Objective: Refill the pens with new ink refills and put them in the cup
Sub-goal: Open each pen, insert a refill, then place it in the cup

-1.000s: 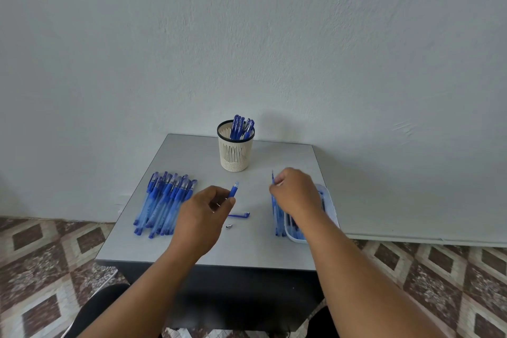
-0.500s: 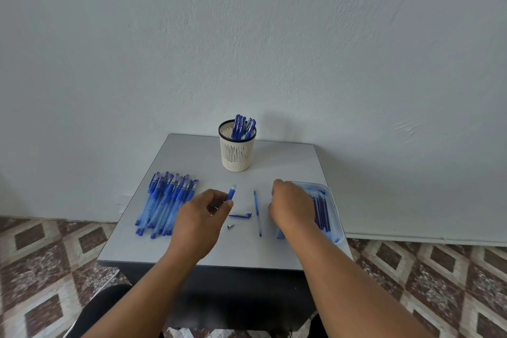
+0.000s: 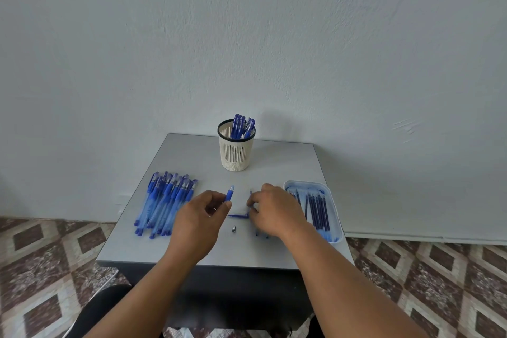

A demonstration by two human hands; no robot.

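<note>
Here the left hand (image 3: 197, 217) pinches a blue pen barrel (image 3: 229, 194) between thumb and fingers, its end pointing up toward the cup (image 3: 236, 151), which stands at the back of the table (image 3: 192, 151) with several pens in it. The right hand (image 3: 277, 211) curls over a thin refill (image 3: 250, 195) just beside the tray (image 3: 333, 200) of refills; whether it grips the refill I cannot tell. A pile of pens (image 3: 164, 203) lies at the left, and a pen cap (image 3: 238, 216) and a small tip (image 3: 234, 228) lie between the hands.

The table (image 3: 192, 151) is plain grey. On it the cup (image 3: 235, 152) is cream, slotted, with a black rim; pens (image 3: 242, 126) in it are blue. Left of the cup, the pile (image 3: 164, 203) is translucent blue. The tray (image 3: 333, 208) is pale blue-white, its refills (image 3: 318, 207) dark blue. The floor (image 3: 49, 255) shows brown-and-cream diamonds; the wall (image 3: 247, 35) is white.
</note>
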